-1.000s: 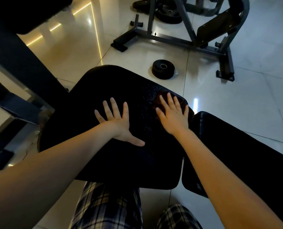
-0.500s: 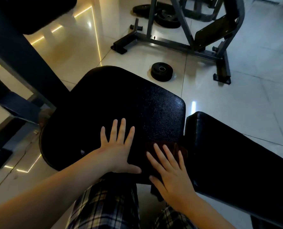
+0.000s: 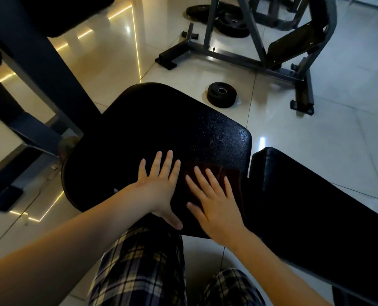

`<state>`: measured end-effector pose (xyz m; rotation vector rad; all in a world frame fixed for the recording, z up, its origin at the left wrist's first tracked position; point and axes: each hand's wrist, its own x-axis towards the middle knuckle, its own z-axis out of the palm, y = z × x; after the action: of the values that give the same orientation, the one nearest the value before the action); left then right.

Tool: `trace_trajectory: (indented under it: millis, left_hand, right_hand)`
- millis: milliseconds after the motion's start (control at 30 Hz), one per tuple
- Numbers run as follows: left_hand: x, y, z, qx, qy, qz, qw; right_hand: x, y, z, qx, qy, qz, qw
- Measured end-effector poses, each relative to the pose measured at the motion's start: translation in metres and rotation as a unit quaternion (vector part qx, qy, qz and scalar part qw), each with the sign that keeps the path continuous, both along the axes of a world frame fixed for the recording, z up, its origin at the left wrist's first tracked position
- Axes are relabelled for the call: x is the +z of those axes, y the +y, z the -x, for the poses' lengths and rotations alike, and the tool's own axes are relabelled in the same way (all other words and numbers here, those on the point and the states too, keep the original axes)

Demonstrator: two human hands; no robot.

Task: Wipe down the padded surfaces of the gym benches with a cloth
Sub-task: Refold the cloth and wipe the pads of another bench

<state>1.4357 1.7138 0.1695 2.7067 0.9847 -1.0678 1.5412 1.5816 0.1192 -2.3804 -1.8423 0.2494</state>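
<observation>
Nearest, plaid trousers (image 3: 139,266) stand against the front edge of the black seat pad (image 3: 161,129), and both hands lie on its near part. The left hand (image 3: 159,191) rests flat on bare vinyl, fingers straight and spread, holding nothing. Just beside it the right hand (image 3: 216,204) presses flat, fingers splayed, on a dark reddish cloth (image 3: 235,184) spread at the pad's near right corner, close to the gap before the long back pad (image 3: 305,195). The cloth looks thin, soft and light, so it would likely bunch or slip under a loose touch. An open palm bearing down across its middle seems the surest hold, with the fingers pinning its far edge. The pads look firm, pebbled and slightly glossy, probably slick where damp, and the bench seems heavy enough not to shift. Farther off, a small weight plate (image 3: 221,94) lies on the tiled floor (image 3: 338,129), with a grey rack frame (image 3: 260,58) beyond
</observation>
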Motion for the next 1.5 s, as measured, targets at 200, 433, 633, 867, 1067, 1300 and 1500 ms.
trace_trajectory:
  millis: [200,433,633,867,1067,1300,1500]
  left_hand:
    - [-0.005,0.004,0.002,0.003,-0.016,0.015,1.000]
    - [-0.002,0.003,0.007,-0.017,-0.033,-0.008,0.999]
    - [0.028,0.027,0.018,-0.037,-0.027,-0.028,0.999]
    - [0.056,0.062,0.050,0.018,0.024,0.040,0.999]
    - [0.041,0.087,0.102,0.052,0.043,0.011,0.998]
    - [0.031,0.090,0.107,0.069,-0.007,0.044,0.997]
    - [0.032,0.090,0.114,0.065,-0.026,0.045,0.997]
  right_hand:
    - [-0.010,-0.042,0.007,0.023,-0.028,0.004,0.999]
    - [0.003,0.039,-0.012,-0.043,0.011,0.004,0.999]
    - [0.009,0.061,-0.013,-0.046,0.028,0.026,0.998]
    - [-0.002,-0.038,0.011,0.060,-0.007,0.030,0.998]
    - [0.004,0.008,0.019,0.057,0.004,0.023,0.998]
    - [0.020,0.124,0.023,0.055,0.018,0.043,0.997]
    - [0.015,0.074,0.022,0.124,-0.008,0.044,0.991]
